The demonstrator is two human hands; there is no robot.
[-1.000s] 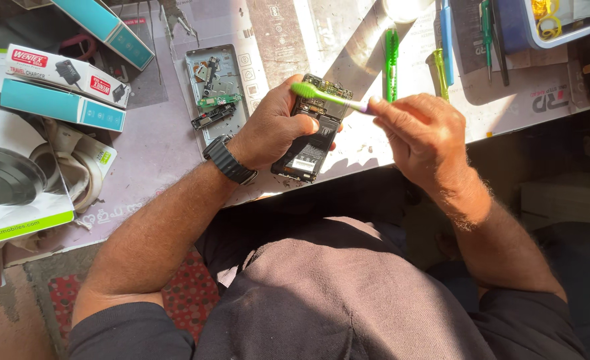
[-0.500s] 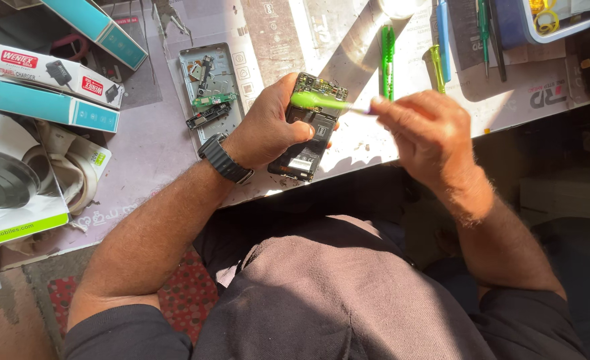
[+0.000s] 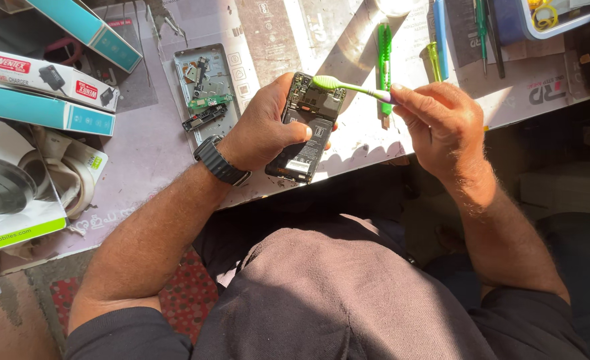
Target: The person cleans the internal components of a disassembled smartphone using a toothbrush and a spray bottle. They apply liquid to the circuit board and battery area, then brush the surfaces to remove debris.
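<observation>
- The left hand (image 3: 268,130) was wrapped around an opened phone (image 3: 306,127), back cover off, guts showing, held just above the near edge of the desk (image 3: 148,153).
- The right hand (image 3: 441,123) was pinching a green toothbrush (image 3: 348,87) by the handle, its bristle head resting on the far end of the phone's board.
- My guess: the phone is light and stiff, but the exposed parts look fragile, so holding it by the side edges like that seems the safe bet. The brush looks light, a bit bendy.
- Left of the phone, a metal phone shell (image 3: 205,83) lay flat with a small green circuit board (image 3: 209,103) and loose bits in it.
- Far right corner, a blue tray (image 3: 528,27) held something yellow, couldn't tell what.
- Far left, a few closed boxes (image 3: 48,110); what was inside wasn't visible.
- A green cutter knife (image 3: 384,57) lay on the desk past the phone.
</observation>
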